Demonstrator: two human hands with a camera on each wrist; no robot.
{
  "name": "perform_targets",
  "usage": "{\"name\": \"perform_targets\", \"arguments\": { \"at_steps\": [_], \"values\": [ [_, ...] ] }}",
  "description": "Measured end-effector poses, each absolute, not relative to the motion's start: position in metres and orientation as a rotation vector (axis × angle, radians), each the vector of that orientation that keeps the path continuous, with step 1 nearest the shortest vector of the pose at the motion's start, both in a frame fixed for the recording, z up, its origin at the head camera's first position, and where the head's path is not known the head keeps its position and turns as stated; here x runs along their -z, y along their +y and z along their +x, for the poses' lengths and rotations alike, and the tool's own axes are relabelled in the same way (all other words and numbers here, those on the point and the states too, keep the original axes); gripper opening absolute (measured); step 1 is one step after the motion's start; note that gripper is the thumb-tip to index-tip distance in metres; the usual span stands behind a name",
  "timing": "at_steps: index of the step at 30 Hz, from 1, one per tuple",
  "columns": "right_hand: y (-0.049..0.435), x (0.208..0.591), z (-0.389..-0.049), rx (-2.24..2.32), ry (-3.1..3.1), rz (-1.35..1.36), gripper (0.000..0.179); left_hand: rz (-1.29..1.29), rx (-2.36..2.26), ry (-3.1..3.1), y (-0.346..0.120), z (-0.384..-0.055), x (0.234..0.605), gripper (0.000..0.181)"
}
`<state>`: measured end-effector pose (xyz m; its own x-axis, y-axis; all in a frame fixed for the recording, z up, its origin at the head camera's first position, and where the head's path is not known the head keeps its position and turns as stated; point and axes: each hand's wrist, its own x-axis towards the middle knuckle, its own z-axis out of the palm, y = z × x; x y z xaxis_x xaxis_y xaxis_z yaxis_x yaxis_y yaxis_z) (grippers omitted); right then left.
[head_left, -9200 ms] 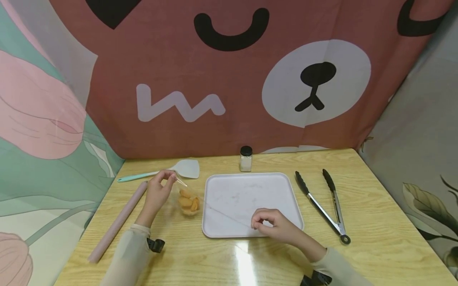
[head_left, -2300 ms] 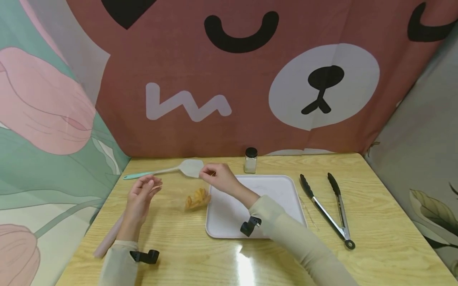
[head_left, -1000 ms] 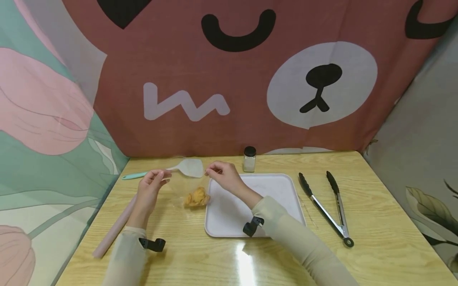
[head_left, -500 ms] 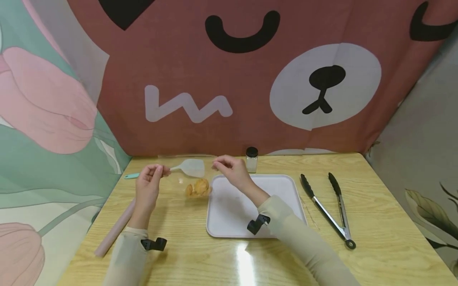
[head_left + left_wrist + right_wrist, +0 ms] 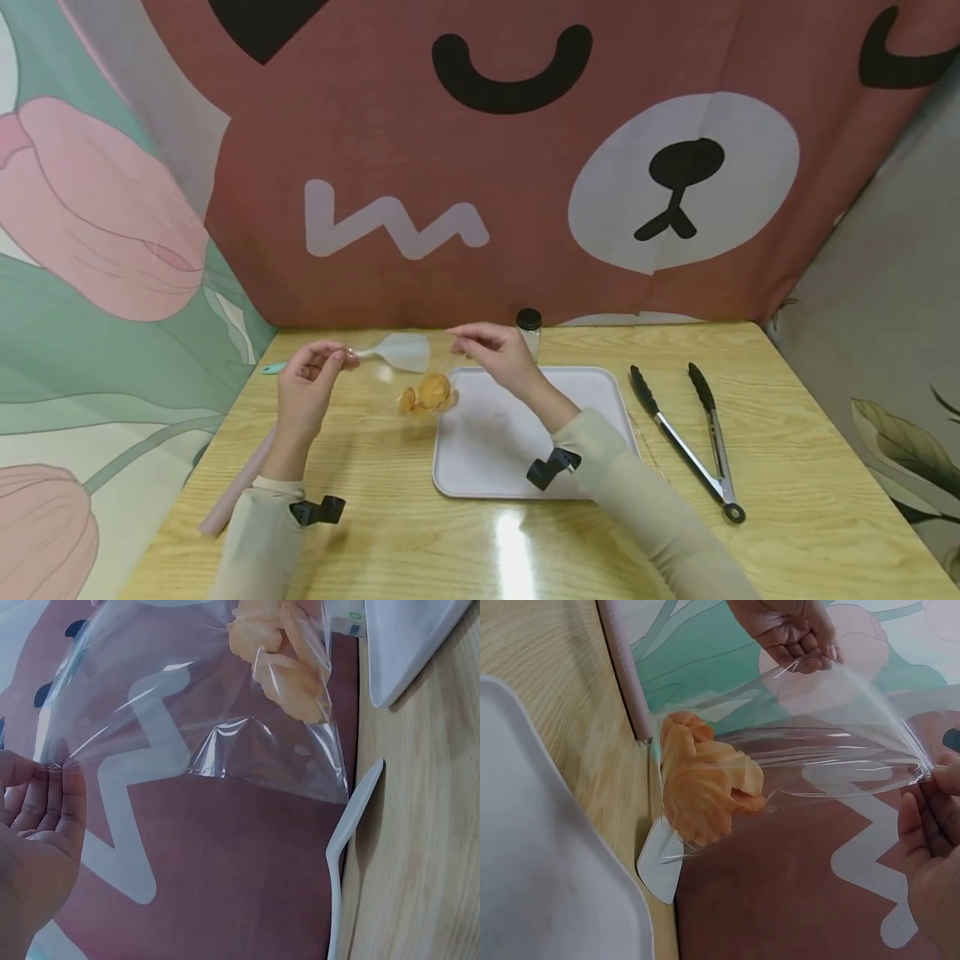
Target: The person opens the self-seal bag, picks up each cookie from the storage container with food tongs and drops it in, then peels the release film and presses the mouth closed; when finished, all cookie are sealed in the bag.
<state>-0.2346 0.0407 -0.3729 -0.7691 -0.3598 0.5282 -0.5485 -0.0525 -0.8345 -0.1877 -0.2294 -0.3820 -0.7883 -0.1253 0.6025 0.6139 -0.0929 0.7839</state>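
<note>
A clear plastic bag (image 5: 195,697) with several golden-orange pieces (image 5: 705,780), perhaps pastries, in its bottom hangs between my hands. My left hand (image 5: 303,392) pinches one side of the bag's top edge between thumb and fingers. On the opposite side my right hand (image 5: 506,358) pinches the edge, as the right wrist view shows. The bag hangs above the table, its filled end (image 5: 431,393) beside the left rim of a white tray (image 5: 525,417). Glare hides part of the bag's outline in the head view.
Behind the bag lies a spatula (image 5: 405,352) with a pale green handle. A black-lidded jar (image 5: 529,325) stands behind the tray, partly covered by my right hand. Tongs (image 5: 686,450) and a thin strand (image 5: 651,450) lie right of the tray, a mauve rod (image 5: 236,492) at left.
My right hand has left the tray area and taken the bag's other side. The strand now lies right of the tray. Lately both hands raised the bag and shifted it slightly right.
</note>
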Motion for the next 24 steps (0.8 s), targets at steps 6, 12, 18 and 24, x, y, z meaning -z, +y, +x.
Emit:
{"name": "perform_targets", "arguments": {
  "at_steps": [6,12,18,24],
  "values": [
    [0.043,0.373,-0.236,-1.937,-1.956,1.120,0.018,-0.605,1.917,-1.658,-0.230,-0.187,0.382,0.014],
    [0.045,0.371,-0.235,-1.875,-1.891,1.215,0.014,-0.648,1.830,-1.645,-0.230,-0.183,0.379,0.011],
    [0.047,0.365,-0.230,-1.806,-1.858,1.280,0.014,-0.695,1.797,-1.684,-0.231,-0.179,0.376,0.011],
    [0.051,0.341,-0.214,-1.567,-1.875,1.376,0.017,-0.605,1.840,-1.728,-0.231,-0.177,0.372,0.012]
  ]
}}
